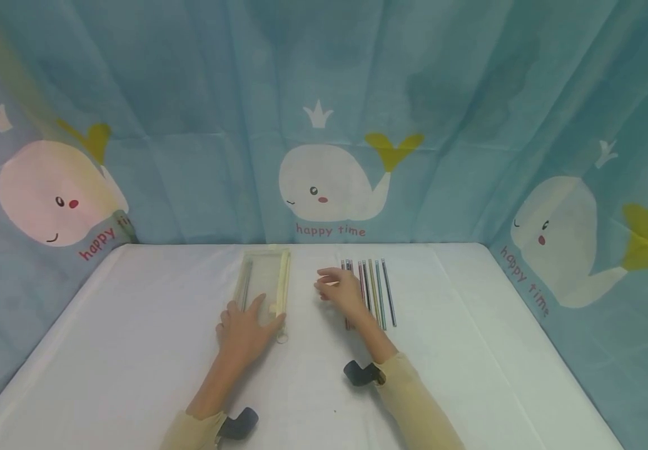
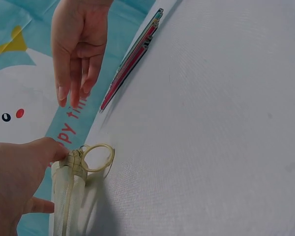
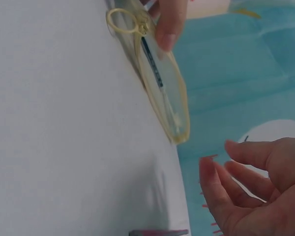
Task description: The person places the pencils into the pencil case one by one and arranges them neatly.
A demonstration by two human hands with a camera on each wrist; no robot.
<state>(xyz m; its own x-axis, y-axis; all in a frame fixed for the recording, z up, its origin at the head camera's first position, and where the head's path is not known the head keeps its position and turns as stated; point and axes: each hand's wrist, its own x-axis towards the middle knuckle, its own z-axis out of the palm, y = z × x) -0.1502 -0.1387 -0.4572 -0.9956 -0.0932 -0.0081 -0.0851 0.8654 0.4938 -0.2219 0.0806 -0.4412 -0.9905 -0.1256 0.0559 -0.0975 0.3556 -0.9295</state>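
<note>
A translucent zip pencil pouch (image 1: 264,275) with pale yellow trim lies at the table's middle left. Through its side a dark pencil (image 3: 153,64) shows inside. My left hand (image 1: 243,331) rests on the pouch's near part with fingers spread, the thumb by the zip; a ring pull (image 2: 98,157) hangs at that end. Between the pouch and a row of several coloured pencils (image 1: 381,294), my right hand (image 1: 343,294) hovers with fingers loosely bent and nothing in them. Its wrist partly covers the leftmost pencils.
A white cloth covers the table (image 1: 470,350). Blue curtains (image 1: 200,175) printed with whales stand along the back and both sides. Each wrist wears a dark camera mount, one (image 1: 238,424) at left and one (image 1: 360,373) at right.
</note>
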